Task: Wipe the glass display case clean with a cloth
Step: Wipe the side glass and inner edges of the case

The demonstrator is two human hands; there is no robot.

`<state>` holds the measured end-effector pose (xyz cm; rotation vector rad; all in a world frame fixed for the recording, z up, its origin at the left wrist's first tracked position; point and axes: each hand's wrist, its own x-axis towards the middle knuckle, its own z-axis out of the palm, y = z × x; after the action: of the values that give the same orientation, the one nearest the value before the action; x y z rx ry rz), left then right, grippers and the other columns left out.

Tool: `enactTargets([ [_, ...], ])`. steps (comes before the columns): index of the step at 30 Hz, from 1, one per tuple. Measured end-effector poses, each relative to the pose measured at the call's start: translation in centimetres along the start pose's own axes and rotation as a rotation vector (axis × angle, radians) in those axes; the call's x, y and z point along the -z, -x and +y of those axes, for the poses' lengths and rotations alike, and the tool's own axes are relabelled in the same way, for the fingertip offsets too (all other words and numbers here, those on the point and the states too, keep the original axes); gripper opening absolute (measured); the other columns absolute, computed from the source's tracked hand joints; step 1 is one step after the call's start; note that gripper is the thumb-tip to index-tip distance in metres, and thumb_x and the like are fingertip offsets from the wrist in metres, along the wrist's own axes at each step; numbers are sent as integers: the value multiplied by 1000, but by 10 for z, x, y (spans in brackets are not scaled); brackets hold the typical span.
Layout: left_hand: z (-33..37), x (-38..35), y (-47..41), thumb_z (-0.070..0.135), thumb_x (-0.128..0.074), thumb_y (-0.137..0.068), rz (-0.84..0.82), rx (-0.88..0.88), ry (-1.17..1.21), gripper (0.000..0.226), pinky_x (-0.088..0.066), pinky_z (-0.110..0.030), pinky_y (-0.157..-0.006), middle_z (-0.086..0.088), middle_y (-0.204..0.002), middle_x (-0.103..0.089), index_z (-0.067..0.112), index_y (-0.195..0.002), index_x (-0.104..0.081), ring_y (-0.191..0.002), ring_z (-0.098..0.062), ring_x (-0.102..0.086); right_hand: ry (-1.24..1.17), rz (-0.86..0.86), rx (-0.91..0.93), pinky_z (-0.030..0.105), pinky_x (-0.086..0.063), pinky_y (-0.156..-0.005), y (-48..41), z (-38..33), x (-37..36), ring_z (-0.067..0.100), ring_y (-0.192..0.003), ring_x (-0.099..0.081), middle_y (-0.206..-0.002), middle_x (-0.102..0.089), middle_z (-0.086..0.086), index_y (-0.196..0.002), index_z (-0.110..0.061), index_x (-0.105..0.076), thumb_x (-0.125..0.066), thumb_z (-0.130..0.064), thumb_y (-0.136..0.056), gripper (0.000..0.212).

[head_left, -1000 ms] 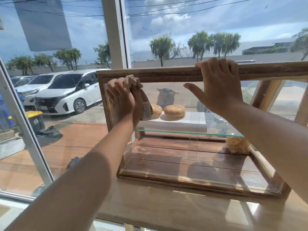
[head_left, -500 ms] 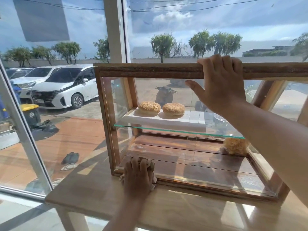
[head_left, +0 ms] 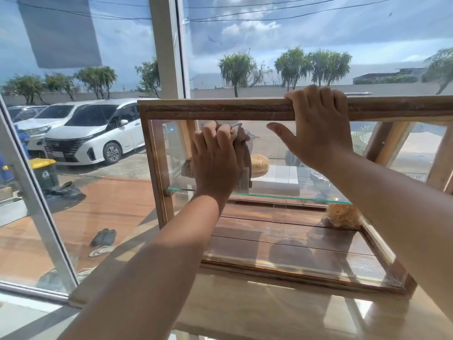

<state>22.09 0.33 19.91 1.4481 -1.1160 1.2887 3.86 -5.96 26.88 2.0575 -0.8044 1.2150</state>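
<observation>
A brown cloth [head_left: 241, 153] is pressed against the display case [head_left: 157, 168] glass by the left hand [head_left: 214, 163], fingers curled around it, while the top rail is gripped by the right hand [head_left: 318, 128].

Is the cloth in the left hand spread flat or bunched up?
Bunched up. The cloth shows as a crumpled wad under the left hand, pressed on the display case glass.

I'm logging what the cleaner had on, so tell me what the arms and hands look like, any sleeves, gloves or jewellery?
Both forearms are bare as far as the view shows, with no sleeves in sight. The left hand and right hand wear no gloves, and no rings, watch or bracelets show on the visible sides.
</observation>
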Motion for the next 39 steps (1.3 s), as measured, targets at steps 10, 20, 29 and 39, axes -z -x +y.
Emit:
enactTargets([
  [10, 23, 11, 224, 14, -74, -70, -451, -169, 103, 41, -44, -40, -72, -7, -105, -56, 17, -100, -47, -85, -31, -55, 10, -16, -6, 44, -25, -99, 0, -1, 1, 33, -109, -44, -119, -51, 14, -122, -12, -47, -49, -58, -92, 55],
  [20, 36, -2, 91, 21, -53, -95, -93, -39, 234, 19, -45, -41, -76, -22, -105, -60, 9, -107, -44, -90, -32, -49, 35, -15, -1, 43, -26, -96, 1, -2, 1, 33, -107, -45, -117, -51, 13, -122, -11, -49, -49, -59, -93, 56],
  [29, 44, -17, 20, 22, -49, -100, 102, 34, 140, 19, -40, -47, -82, -27, -111, -59, 8, -109, -42, -94, -38, -48, -3, -28, -20, 42, -25, -99, 0, -2, 2, 32, -108, -45, -115, -51, 11, -121, -12, -51, -50, -60, -91, 57],
  [39, 47, -11, 155, 24, -51, -93, -189, -101, 187, 17, -41, -44, -78, -11, -114, -46, 15, -106, -47, -92, -34, -46, 2, -28, -18, 41, -25, -100, 1, -2, 2, 32, -109, -45, -117, -52, 10, -122, -14, -50, -50, -59, -93, 54],
])
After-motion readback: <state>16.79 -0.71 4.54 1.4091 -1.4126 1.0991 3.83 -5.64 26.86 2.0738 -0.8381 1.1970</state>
